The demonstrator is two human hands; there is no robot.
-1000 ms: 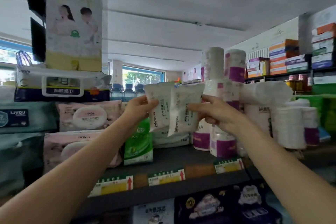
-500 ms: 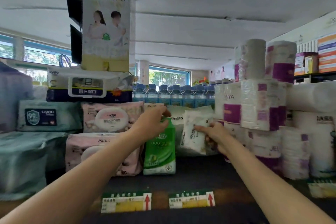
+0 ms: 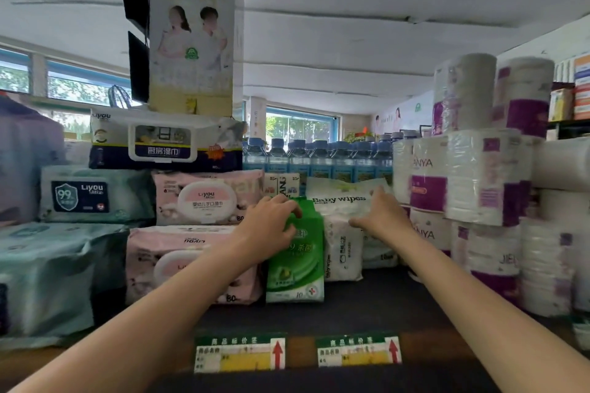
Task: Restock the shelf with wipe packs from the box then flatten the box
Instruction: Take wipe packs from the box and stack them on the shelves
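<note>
On the shelf (image 3: 367, 303), left hand (image 3: 271, 226) curled over green pack (image 3: 297, 262), right hand (image 3: 383, 217) flat against white baby-wipes pack (image 3: 343, 201)

green pack (image 3: 297, 252): left hand (image 3: 269, 228) is covering its upper left.
teal pack (image 3: 48, 277): frame's left edge is cutting it.

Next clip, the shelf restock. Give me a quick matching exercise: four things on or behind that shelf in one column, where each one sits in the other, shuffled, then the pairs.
Things
1. green wipe pack
2. water bottles
3. paper roll packs
4. navy kitchen wipes pack

Places
A. right end of the shelf, stacked
B. standing upright, under the left hand
C. on top of the pink wipe packs
D. in a row behind the shelf goods

Pairs: 1-B, 2-D, 3-A, 4-C
</note>
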